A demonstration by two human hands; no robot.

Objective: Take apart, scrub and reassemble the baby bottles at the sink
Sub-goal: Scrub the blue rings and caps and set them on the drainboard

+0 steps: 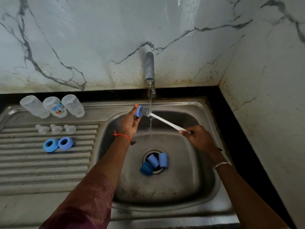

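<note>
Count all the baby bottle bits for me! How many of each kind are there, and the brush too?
Clear bottles: 3
Clear teats: 3
Blue rings: 3, two on the draining board, one in the left hand
Blue caps: 3, in the sink
Brush: 1, in the right hand
Total: 13

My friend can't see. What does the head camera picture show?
A person's left hand holds a blue plastic screw ring under the running steel tap while the right hand holds a white-handled bottle brush in it. Three clear plastic bottles, three clear teats and two blue rings sit on the drainboard; three blue caps sit by the sink drain.
</note>
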